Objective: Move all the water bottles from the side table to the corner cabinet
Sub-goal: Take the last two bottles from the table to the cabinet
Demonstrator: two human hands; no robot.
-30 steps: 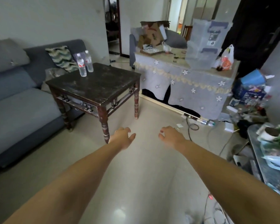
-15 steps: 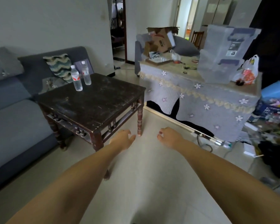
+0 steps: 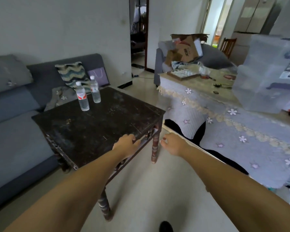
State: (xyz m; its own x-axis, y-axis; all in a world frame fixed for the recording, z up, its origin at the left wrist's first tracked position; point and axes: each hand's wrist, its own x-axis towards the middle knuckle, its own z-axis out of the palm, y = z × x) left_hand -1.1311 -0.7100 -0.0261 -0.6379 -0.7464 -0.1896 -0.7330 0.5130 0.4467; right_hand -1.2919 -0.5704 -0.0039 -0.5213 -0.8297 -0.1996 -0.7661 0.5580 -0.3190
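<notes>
**Asker:** Water bottles, where are they sitting?

**Describer:** Two clear water bottles are standing upright near the far left corner of the dark wooden side table, at about eleven o'clock from the person. The nearer bottle is showing a red and white label; the farther bottle is standing just beside it, at its one o'clock, apart from it.

**Asker:** What are the hands doing?

**Describer:** Both are reaching forward, empty. The left hand is hovering over the table's near right edge, fingers loosely curled and gripping nothing. The right hand is hanging in the air off the table's corner, at about one o'clock, relaxed and also holding nothing.

**Asker:** Which step is this?

**Describer:** It is looking like the approach, with no bottle picked up yet. The next move is probably calling for a reach across the tabletop toward eleven o'clock. The corner cabinet is not showing in view.
</notes>
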